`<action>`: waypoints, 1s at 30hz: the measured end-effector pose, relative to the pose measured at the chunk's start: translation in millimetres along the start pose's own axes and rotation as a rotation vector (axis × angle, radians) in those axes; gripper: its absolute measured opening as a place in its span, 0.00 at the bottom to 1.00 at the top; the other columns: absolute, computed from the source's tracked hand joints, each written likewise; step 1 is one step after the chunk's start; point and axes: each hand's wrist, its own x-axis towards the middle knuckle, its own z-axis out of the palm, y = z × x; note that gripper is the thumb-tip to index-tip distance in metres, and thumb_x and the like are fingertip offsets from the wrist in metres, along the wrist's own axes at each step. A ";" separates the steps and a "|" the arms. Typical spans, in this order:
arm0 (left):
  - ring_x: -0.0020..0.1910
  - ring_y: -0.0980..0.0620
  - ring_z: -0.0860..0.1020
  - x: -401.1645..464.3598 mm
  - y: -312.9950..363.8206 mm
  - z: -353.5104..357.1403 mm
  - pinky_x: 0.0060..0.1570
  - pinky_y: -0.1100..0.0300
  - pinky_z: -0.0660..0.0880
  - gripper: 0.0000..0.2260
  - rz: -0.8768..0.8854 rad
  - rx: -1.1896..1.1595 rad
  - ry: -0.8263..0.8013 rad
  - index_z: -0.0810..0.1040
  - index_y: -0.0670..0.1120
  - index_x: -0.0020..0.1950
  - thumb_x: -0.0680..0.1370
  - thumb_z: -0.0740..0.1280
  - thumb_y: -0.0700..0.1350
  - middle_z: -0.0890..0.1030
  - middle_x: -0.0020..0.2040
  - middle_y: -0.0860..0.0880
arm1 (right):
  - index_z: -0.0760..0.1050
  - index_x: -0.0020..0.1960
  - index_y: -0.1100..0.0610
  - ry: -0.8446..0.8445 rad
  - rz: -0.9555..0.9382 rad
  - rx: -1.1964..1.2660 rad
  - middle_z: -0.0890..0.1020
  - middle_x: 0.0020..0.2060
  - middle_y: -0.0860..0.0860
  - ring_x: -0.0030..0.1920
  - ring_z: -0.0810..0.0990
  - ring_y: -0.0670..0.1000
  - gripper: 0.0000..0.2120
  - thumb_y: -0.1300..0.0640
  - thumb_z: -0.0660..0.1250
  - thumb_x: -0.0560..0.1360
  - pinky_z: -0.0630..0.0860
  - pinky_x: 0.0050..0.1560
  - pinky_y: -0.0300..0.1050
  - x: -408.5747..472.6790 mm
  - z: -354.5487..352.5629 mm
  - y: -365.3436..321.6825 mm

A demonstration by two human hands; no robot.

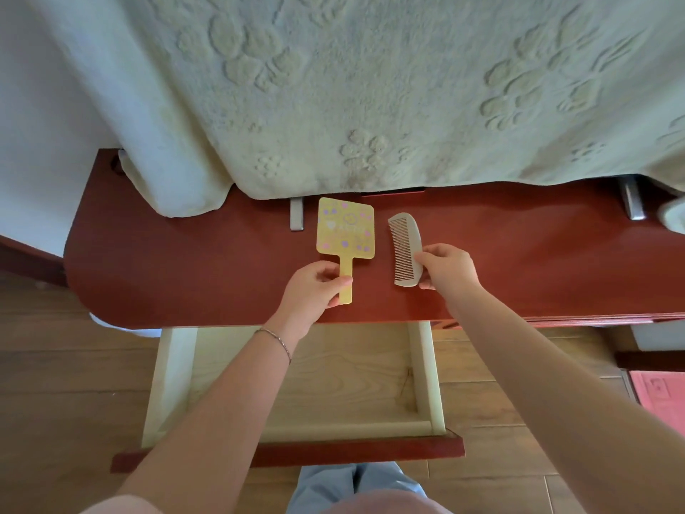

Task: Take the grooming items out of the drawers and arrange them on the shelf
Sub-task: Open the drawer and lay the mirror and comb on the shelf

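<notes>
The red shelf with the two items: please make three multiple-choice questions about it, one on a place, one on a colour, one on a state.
1. Where is the comb relative to the hand mirror?
A. to its right
B. to its left
C. on top of it

2. What colour is the hand mirror?
A. blue
B. yellow
C. black

3. What state is the drawer in?
A. shut
B. pulled out, full
C. pulled out, nothing seen inside

Answers: 1 A, the comb lies right of the mirror on the shelf. 2 B, its back is yellow with small dots. 3 C, only bare wood shows.

Glossy red-brown shelf (185, 261), pale bare-wood drawer (333, 383), possibly wooden comb (406, 250)
</notes>
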 end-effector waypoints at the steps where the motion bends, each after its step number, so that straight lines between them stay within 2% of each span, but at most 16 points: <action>1: 0.38 0.57 0.77 1.9 0.3 0.8 0.33 0.68 0.75 0.07 -0.009 0.001 -0.001 0.80 0.43 0.51 0.74 0.69 0.41 0.80 0.41 0.50 | 0.77 0.46 0.55 0.003 0.002 0.001 0.83 0.38 0.50 0.33 0.81 0.48 0.04 0.59 0.64 0.75 0.80 0.41 0.42 1.7 0.7 0.0; 5: 0.37 0.55 0.77 8.5 1.6 2.8 0.32 0.68 0.74 0.06 -0.042 -0.020 -0.010 0.80 0.44 0.50 0.74 0.70 0.42 0.80 0.41 0.48 | 0.76 0.43 0.54 -0.014 0.010 0.006 0.83 0.38 0.50 0.36 0.83 0.49 0.04 0.59 0.64 0.76 0.81 0.43 0.43 5.7 1.4 1.0; 8: 0.34 0.57 0.77 10.8 2.2 2.7 0.32 0.68 0.74 0.05 -0.053 -0.019 -0.014 0.80 0.44 0.49 0.74 0.70 0.42 0.80 0.40 0.49 | 0.76 0.41 0.52 0.005 0.000 -0.030 0.84 0.39 0.51 0.34 0.82 0.49 0.06 0.59 0.64 0.75 0.81 0.44 0.46 7.4 1.4 3.6; 10: 0.34 0.57 0.77 10.9 1.9 2.9 0.32 0.68 0.75 0.05 -0.053 -0.017 -0.010 0.79 0.44 0.48 0.74 0.70 0.42 0.80 0.39 0.49 | 0.77 0.43 0.53 0.028 -0.018 -0.078 0.84 0.40 0.52 0.31 0.81 0.48 0.04 0.58 0.64 0.75 0.81 0.43 0.45 8.1 2.1 4.7; 14: 0.38 0.53 0.79 10.6 1.2 4.2 0.30 0.68 0.75 0.09 -0.053 0.004 0.017 0.77 0.40 0.52 0.74 0.69 0.41 0.81 0.40 0.46 | 0.77 0.49 0.57 0.040 -0.049 -0.194 0.84 0.41 0.53 0.29 0.80 0.47 0.06 0.57 0.63 0.75 0.77 0.33 0.38 10.0 3.6 2.6; 16: 0.42 0.52 0.79 11.1 1.0 4.8 0.30 0.68 0.76 0.10 -0.055 0.051 0.021 0.75 0.39 0.53 0.74 0.69 0.41 0.80 0.45 0.44 | 0.77 0.49 0.58 0.026 -0.061 -0.267 0.84 0.40 0.54 0.30 0.81 0.49 0.07 0.56 0.63 0.75 0.79 0.37 0.42 11.8 3.3 0.3; 18: 0.45 0.51 0.79 12.0 2.2 5.3 0.33 0.63 0.79 0.11 -0.052 0.165 0.036 0.73 0.41 0.54 0.74 0.69 0.42 0.79 0.48 0.45 | 0.77 0.49 0.57 0.004 -0.065 -0.337 0.84 0.39 0.54 0.31 0.82 0.49 0.07 0.55 0.62 0.75 0.79 0.42 0.45 14.6 2.1 -2.2; 20: 0.43 0.50 0.80 12.4 6.8 6.1 0.39 0.55 0.81 0.12 -0.048 0.362 0.046 0.71 0.43 0.54 0.73 0.67 0.45 0.77 0.46 0.47 | 0.76 0.50 0.56 -0.026 -0.061 -0.394 0.84 0.40 0.53 0.31 0.83 0.50 0.08 0.54 0.62 0.76 0.81 0.44 0.46 17.8 0.6 -4.5; 23: 0.36 0.50 0.81 13.8 15.9 10.3 0.36 0.58 0.77 0.12 -0.035 0.650 0.042 0.69 0.44 0.53 0.73 0.63 0.49 0.74 0.42 0.52 | 0.75 0.51 0.56 -0.073 -0.064 -0.471 0.84 0.41 0.53 0.33 0.83 0.51 0.08 0.54 0.62 0.76 0.81 0.45 0.49 20.9 -0.9 -8.0; 25: 0.36 0.47 0.82 16.7 18.1 13.6 0.37 0.57 0.77 0.13 -0.023 0.731 0.054 0.68 0.44 0.51 0.73 0.63 0.51 0.75 0.42 0.50 | 0.75 0.50 0.56 -0.100 -0.070 -0.529 0.83 0.40 0.53 0.32 0.83 0.51 0.07 0.54 0.61 0.76 0.81 0.45 0.49 21.8 -1.3 -10.1; 28: 0.41 0.42 0.81 20.9 17.0 17.6 0.45 0.50 0.78 0.15 -0.016 0.825 0.087 0.68 0.42 0.53 0.73 0.63 0.51 0.78 0.48 0.44 | 0.72 0.48 0.57 -0.155 -0.086 -0.635 0.82 0.39 0.54 0.32 0.82 0.53 0.07 0.54 0.60 0.77 0.81 0.45 0.50 23.5 -2.0 -12.4; 30: 0.41 0.41 0.81 23.1 16.0 19.8 0.45 0.50 0.78 0.15 0.003 0.885 0.090 0.68 0.41 0.53 0.73 0.62 0.51 0.78 0.47 0.42 | 0.70 0.46 0.57 -0.194 -0.096 -0.696 0.81 0.38 0.55 0.31 0.82 0.54 0.07 0.54 0.58 0.78 0.81 0.45 0.51 25.2 -2.1 -14.0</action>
